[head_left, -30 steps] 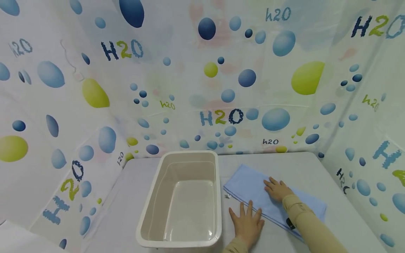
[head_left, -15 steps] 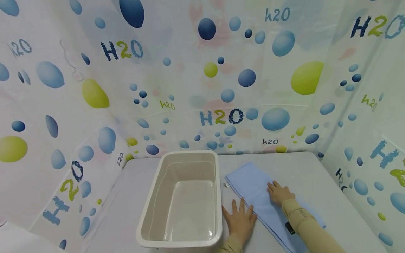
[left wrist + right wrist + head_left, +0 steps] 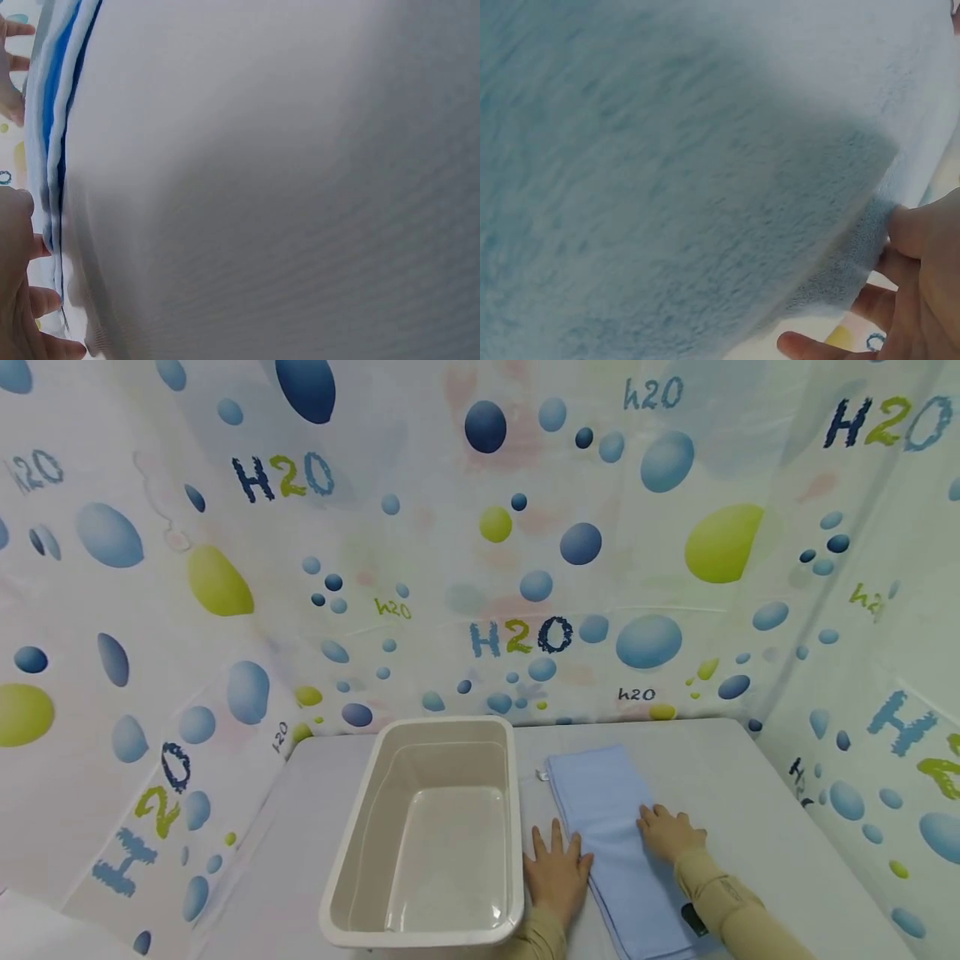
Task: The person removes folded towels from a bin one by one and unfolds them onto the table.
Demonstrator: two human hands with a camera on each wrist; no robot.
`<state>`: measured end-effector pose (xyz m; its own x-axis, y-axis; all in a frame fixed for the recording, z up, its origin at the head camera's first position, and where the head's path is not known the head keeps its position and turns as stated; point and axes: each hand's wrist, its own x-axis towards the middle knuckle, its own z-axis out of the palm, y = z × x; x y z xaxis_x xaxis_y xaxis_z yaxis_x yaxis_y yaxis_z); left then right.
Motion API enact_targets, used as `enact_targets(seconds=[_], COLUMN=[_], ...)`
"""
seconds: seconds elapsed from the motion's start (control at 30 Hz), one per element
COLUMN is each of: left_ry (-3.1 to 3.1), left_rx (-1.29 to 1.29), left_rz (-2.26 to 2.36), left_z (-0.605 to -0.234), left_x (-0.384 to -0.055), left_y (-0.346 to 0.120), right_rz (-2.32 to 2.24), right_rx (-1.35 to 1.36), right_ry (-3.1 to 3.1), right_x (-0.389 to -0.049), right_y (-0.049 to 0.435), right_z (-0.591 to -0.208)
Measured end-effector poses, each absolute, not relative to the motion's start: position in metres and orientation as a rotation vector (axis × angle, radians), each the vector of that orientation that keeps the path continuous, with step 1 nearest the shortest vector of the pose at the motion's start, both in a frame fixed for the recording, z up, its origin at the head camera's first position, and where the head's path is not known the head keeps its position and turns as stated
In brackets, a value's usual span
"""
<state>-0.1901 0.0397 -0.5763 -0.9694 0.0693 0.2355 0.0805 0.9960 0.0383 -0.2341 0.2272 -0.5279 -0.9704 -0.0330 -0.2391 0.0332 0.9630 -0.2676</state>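
Note:
A folded light-blue towel (image 3: pixel 611 827) lies lengthwise on the white table, right of a beige basin. My left hand (image 3: pixel 557 872) rests with fingers spread between basin and towel, its fingertips at the towel's left edge. The layered folds of that edge show beside its fingers (image 3: pixel 46 301) in the left wrist view. At the towel's right edge lies my right hand (image 3: pixel 670 835), fingers loosely bent and touching the cloth. The right wrist view has its thumb (image 3: pixel 909 231) against the fuzzy towel border, with the other fingers spread.
The beige basin (image 3: pixel 517 852) stands close to the left hand, its rim overlapping the left sleeve. A small white tag (image 3: pixel 542 775) sticks out at the towel's far left corner. A dark label (image 3: pixel 693 920) shows near the right sleeve. A printed curtain (image 3: pixel 420 543) surrounds the table (image 3: pixel 720 760).
The towel has turned from a slant to nearly straight, its far end swinging right and near end left. My left hand has slid left toward the basin; my right hand has come slightly nearer me.

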Motion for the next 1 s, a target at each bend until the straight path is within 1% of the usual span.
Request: enact_targets(seconds=[0.27,0.53,0.6,0.67,0.83,1.0], left_ry=[-2.920,-2.886,-2.902,-2.910,-2.894,-2.946], left_rx=[-0.110,-0.140,-0.182,-0.231,-0.352,-0.418], left_rz=[-0.066,0.010,-0.009,-0.028,-0.010,-0.016], left_z=[-0.573,-0.573,-0.575,-0.577,-0.582,-0.581], left_x=[-0.193,-0.185,-0.181,-0.178,-0.177,-0.177], left_y=[0.044,0.053,0.056,0.059,0.063,0.063], right_rz=[-0.317,-0.216,-0.207,-0.196,-0.347,-0.505], right_rx=[-0.005,-0.040,-0.067,-0.151,-0.377,-0.340], right_ry=[2.932,3.014,3.032,3.055,3.012,2.898], right_x=[-0.227,-0.236,-0.238,-0.240,-0.247,-0.252], right_y=[0.225,0.222,0.222,0.223,0.225,0.223], right_z=[-0.533,-0.548,-0.551,-0.555,-0.562,-0.560])
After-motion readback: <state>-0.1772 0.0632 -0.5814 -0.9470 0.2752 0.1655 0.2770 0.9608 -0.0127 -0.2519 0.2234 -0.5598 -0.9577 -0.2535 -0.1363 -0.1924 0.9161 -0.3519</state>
